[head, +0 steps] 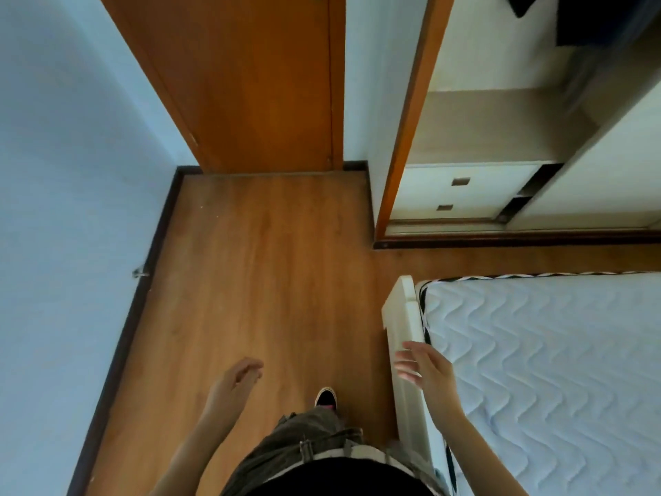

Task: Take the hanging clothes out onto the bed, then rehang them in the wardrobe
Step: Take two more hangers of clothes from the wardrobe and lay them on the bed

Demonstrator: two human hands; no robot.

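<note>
Presently both the left hand [239, 374] and right hand [425, 366] are loose and empty; best to step to the open wardrobe [493, 137] and lift the dark hanging clothes [604, 19] by their hangers, not the cloth.

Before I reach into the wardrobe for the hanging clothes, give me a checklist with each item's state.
1. Left hand free: ok, holds nothing.
2. Right hand free: ok, fingers spread, nothing held.
3. Wardrobe open: ok, inside and drawers show.
4. Clothes to take: cannot tell how many; only dark clothes at the top edge.
5. Bed ready to receive: ok, bare mattress in view.
6. Floor toward the wardrobe: ok, no obstacles seen.
</note>
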